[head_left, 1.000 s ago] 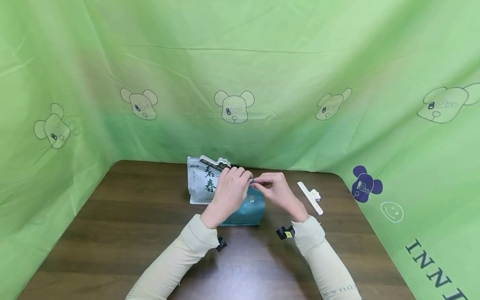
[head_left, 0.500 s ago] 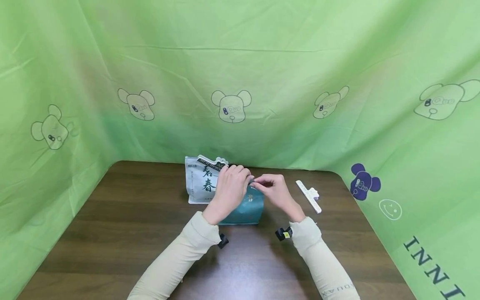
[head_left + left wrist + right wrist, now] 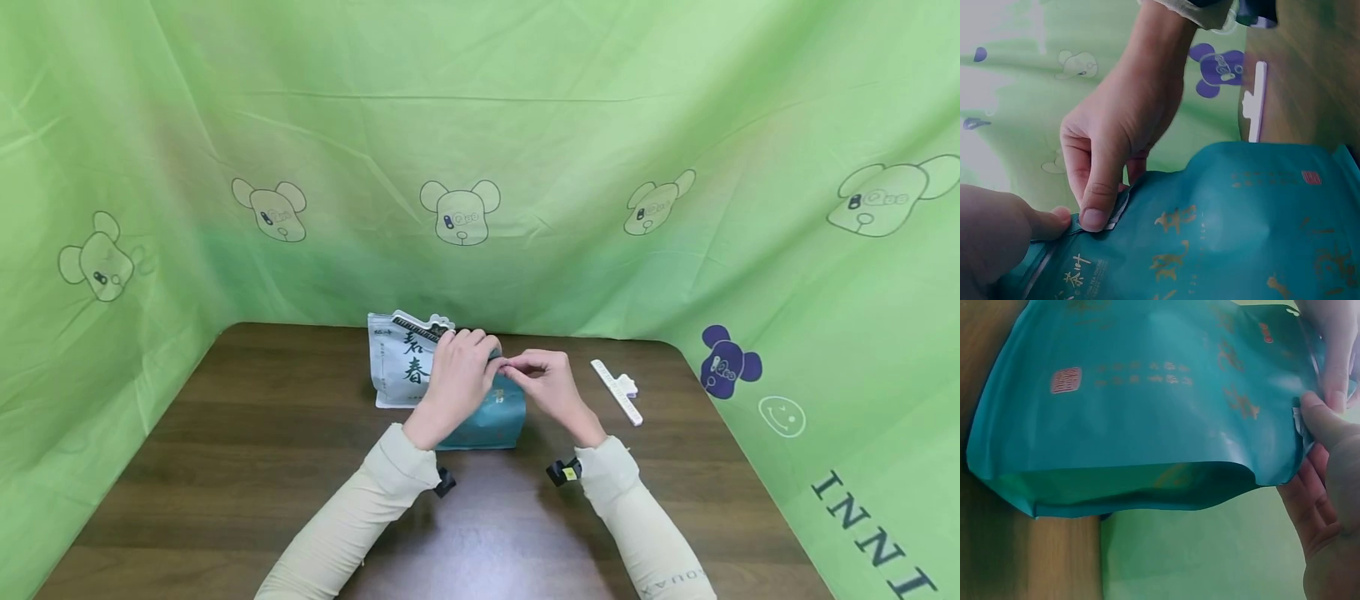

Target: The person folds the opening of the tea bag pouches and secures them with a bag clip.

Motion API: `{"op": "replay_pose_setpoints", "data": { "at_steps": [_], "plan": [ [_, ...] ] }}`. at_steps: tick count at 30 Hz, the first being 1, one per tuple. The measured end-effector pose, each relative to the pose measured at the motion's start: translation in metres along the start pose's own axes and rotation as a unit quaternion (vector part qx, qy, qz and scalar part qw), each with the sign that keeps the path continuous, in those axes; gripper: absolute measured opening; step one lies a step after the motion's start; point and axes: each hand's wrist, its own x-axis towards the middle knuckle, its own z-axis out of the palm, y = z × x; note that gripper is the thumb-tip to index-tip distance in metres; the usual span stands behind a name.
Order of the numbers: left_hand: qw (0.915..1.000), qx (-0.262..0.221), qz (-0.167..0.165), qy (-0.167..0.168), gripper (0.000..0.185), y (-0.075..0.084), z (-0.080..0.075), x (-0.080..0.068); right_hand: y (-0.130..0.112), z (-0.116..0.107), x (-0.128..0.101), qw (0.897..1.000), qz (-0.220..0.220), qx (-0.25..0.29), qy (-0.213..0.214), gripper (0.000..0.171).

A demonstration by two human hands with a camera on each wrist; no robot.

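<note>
A teal tea bag (image 3: 491,421) with gold lettering stands upright on the table, its top edge between both hands. My left hand (image 3: 462,375) grips the top from the left, covering much of the bag in the head view. Thumb and fingers of my right hand (image 3: 546,382) pinch the top edge close beside the left fingertips. In the left wrist view a silvery strip (image 3: 1117,212) shows at the pinched edge, under the right thumb. The right wrist view shows the bag's gusseted side (image 3: 1141,484) and its front.
Behind and left stands a pale tea bag (image 3: 393,367) with dark lettering, a long white clip (image 3: 423,325) across its top corner. Another white clip (image 3: 617,393) lies on the wooden table (image 3: 247,467) to the right. A green printed cloth (image 3: 360,142) surrounds the table.
The right fingertips have shifted slightly left along the bag's top edge, closer to the left hand. The view has shifted a little; the clips and pale bag stay put.
</note>
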Motion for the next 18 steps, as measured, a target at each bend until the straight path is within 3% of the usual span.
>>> {"op": "replay_pose_setpoints", "data": {
  "at_steps": [10, 18],
  "plan": [
    [0.9998, 0.007, -0.009, 0.017, 0.011, 0.0005, 0.0045, -0.0005, 0.0027, -0.0035, -0.0047, 0.999, 0.026, 0.0, -0.025, 0.006],
    [0.9994, 0.005, -0.001, 0.034, 0.011, 0.0001, 0.0037, -0.0041, 0.0078, 0.0006, -0.0057, 0.999, -0.043, -0.007, 0.0, 0.014]
  ]
}}
